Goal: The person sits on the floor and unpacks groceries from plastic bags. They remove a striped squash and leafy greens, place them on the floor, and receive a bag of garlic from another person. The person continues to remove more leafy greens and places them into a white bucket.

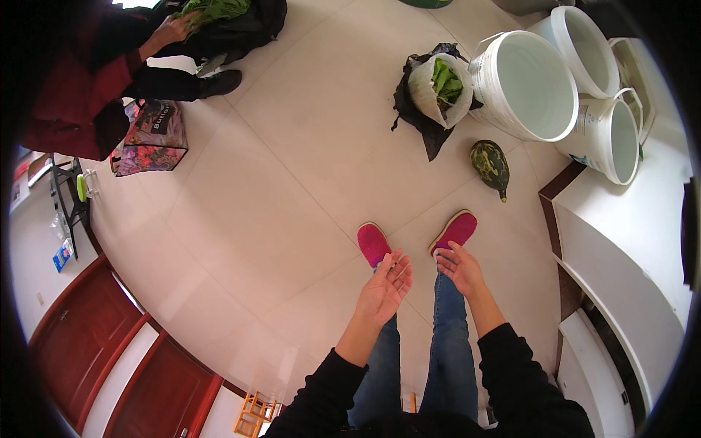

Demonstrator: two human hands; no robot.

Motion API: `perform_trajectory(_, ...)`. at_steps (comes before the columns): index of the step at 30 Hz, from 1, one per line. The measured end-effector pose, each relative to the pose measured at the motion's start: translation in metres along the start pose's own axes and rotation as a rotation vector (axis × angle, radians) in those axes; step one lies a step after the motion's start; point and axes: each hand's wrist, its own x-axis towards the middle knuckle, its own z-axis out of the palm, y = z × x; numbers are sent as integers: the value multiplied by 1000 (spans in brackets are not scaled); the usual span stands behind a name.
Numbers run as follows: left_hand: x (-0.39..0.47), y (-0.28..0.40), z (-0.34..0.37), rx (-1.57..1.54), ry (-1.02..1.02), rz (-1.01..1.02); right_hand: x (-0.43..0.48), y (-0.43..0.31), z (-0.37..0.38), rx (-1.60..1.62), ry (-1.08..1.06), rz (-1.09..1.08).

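My left hand (385, 288) is held palm up in front of my legs, its fingers loosely curled and apart, with nothing in it. Beside it, my right hand (460, 267) is also bare, fingers spread and turned inward. Both hover above my pink shoes (373, 242). Nearest to the right hand on the floor lies a dark green squash with yellow streaks (489, 165), its stem pointing towards me. Beyond it, a white plastic bag (421, 90) set in a black bag (408, 112) holds leafy greens (446, 82).
White plastic buckets (493, 104) stand along the right wall (597, 224). At upper left, another person (82, 104) holds leafy greens (216, 11) over a black bag (246, 33). A flowered shopping bag (153, 142) rests near that person. Red doors (87, 306) and a wooden stool (254, 413) are lower left.
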Motion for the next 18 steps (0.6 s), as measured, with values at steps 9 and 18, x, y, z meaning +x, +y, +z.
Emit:
perform_trajectory(9,13,43,11,339,-69,284,-15,10,80,45,-140,-189)
perform_trajectory(18,80,124,55,467,140,552,53,-8,197,16,-137,-154)
